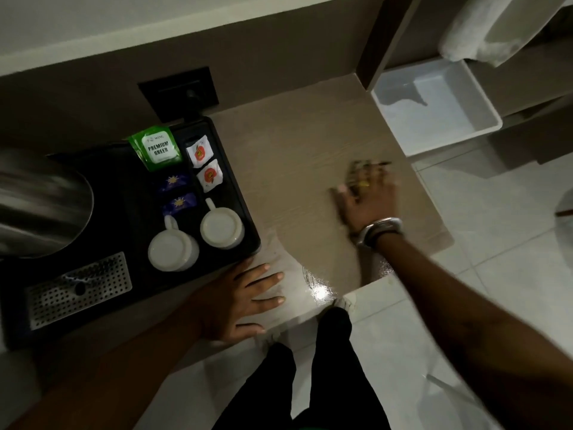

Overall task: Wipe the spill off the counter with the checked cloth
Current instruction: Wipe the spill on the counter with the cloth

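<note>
The picture is dim overall, darkest down the left side of the frame, where the black tray (245, 218) and my forearm sink into shadow. The brightest areas are the pale floor tiles (508, 274) at the right and the white wall strip along the top. A hard white glare sits on the wet patch (322, 290) at the counter's (304, 156) near edge, low centre. My right hand (369, 197) is smeared with motion blur; my left hand (238, 302) is sharper. Straight edges bow toward the corners from the wide lens, and fine detail is soft throughout.
</note>
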